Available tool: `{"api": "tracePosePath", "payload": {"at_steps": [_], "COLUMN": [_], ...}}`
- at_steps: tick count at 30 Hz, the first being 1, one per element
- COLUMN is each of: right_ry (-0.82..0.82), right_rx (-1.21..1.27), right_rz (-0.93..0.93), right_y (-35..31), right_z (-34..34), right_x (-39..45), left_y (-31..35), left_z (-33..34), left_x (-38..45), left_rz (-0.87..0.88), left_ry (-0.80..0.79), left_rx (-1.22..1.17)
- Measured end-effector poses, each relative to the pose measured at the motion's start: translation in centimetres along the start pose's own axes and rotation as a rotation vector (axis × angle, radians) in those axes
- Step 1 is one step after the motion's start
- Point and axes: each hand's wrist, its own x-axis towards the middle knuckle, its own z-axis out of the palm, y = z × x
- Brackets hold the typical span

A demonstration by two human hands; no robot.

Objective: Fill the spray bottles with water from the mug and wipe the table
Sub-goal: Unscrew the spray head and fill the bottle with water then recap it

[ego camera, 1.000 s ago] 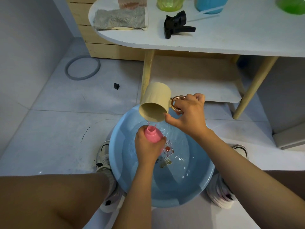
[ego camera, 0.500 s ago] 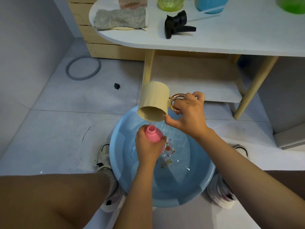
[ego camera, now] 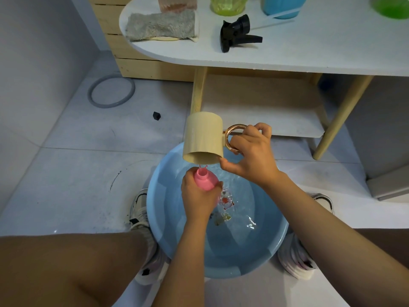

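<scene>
Tipped further since a second ago, the mug now points its mouth almost straight down over the pink spray bottle, and only a thin trickle falls from its rim onto the bottle's open neck. From the head view, the right hand pinches the mug's copper ring handle with curled fingers, the thumb braced beside the rim; the left hand is wrapped round the bottle's body, holding it upright above the blue basin on the floor. The bottle's neck is narrow and the mug's mouth is wide, so a slight drift of either hand would likely send water down the bottle's outside and over the fingers, making the grip slippery; whatever spills should land in the basin. How full the bottle is cannot be told, so overflow is a risk. Beyond the basin, on the tabletop, lie the black spray head and the grey cloth.
</scene>
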Motion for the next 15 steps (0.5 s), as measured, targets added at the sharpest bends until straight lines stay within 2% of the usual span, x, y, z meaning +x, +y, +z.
{"api": "tracePosePath", "payload": {"at_steps": [15], "right_ry": [0.013], "right_rx": [0.039], "right_rz": [-0.026], "right_y": [0.23], "right_z": [-0.04], "right_x": [0.12], "left_y": [0.08], "left_z": [0.21], "left_x": [0.10], "left_rz": [0.016], "left_ry": [0.017], "left_rx": [0.019]}}
